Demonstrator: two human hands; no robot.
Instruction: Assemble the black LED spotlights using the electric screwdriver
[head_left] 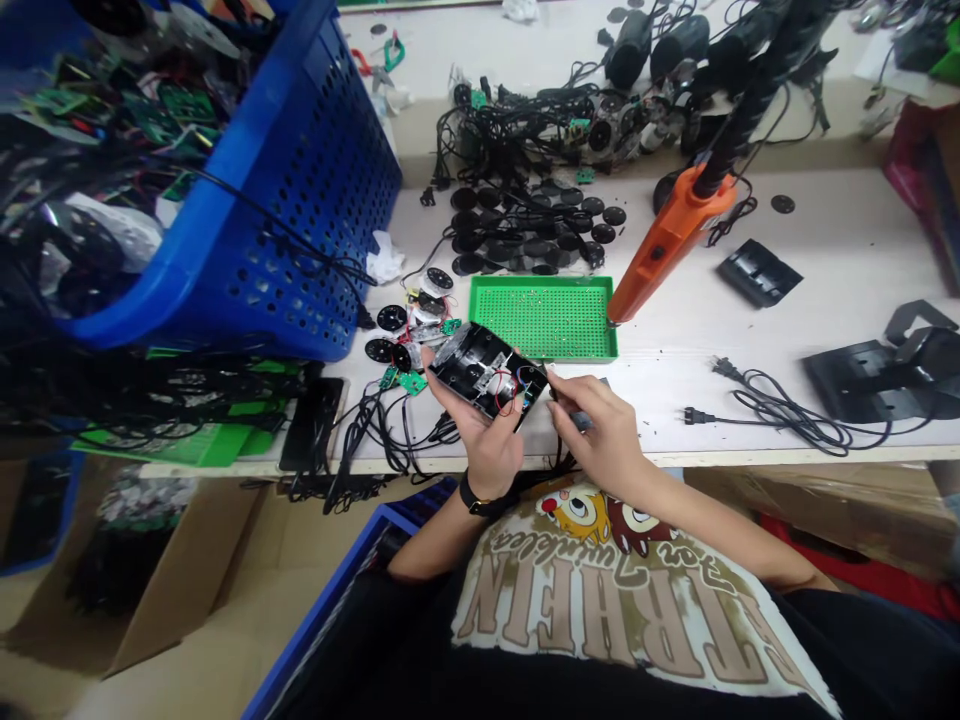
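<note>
My left hand (487, 440) is wrapped round an open black plastic housing (480, 375), tilted above the front of the table. Inside the housing show a round clear part, red and blue wires and a small circuit board. At the housing's right end, my right hand (604, 425) is closed in a pinch. Something small, dark and grey shows between its fingers, too hidden to name. A black cable hangs down just below the two hands. Directly behind the housing lies a green perforated tray (540, 352) with tiny bits, perhaps screws, scattered in it.
An orange electric screwdriver (667, 240) hangs point down by the tray. A blue basket (300, 200) heaped with electronic parts stands left. Black discs (536, 225), cables and circuit boards (412, 382) lie around. At right are a black housing (759, 272) and a plugged cord (795, 405).
</note>
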